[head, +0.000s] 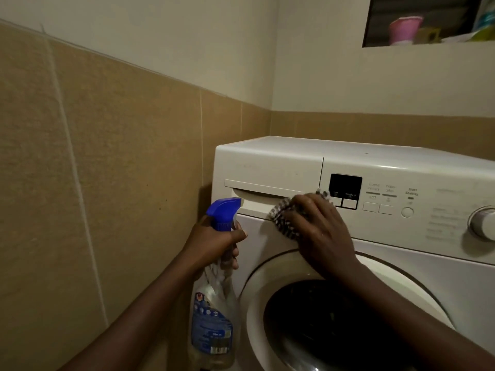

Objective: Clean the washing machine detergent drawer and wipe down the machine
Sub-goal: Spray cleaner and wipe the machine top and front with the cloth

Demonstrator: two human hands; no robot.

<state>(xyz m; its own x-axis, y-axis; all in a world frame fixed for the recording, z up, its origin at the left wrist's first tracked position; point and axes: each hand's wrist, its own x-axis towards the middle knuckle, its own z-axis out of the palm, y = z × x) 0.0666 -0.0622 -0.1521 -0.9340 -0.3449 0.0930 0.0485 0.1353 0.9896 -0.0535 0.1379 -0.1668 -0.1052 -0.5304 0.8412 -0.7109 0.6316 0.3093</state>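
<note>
A white front-loading washing machine [375, 162] stands in the corner. Its detergent drawer [257, 195] at the top left is closed. My right hand [318, 231] presses a checked black-and-white cloth [281, 216] against the panel at the drawer's lower right edge, fingers curled over the cloth. My left hand [217, 241] grips the neck of a clear spray bottle [214, 314] with a blue trigger head [223, 210], held upright just left of the machine with the nozzle towards the drawer.
The round door [270, 269] with dark glass sits below my right arm. The control panel has a black display [345, 184], buttons and a dial [483, 222]. A tan tiled wall [107, 183] closes the left side. A wall niche [428, 20] holds a pink cup.
</note>
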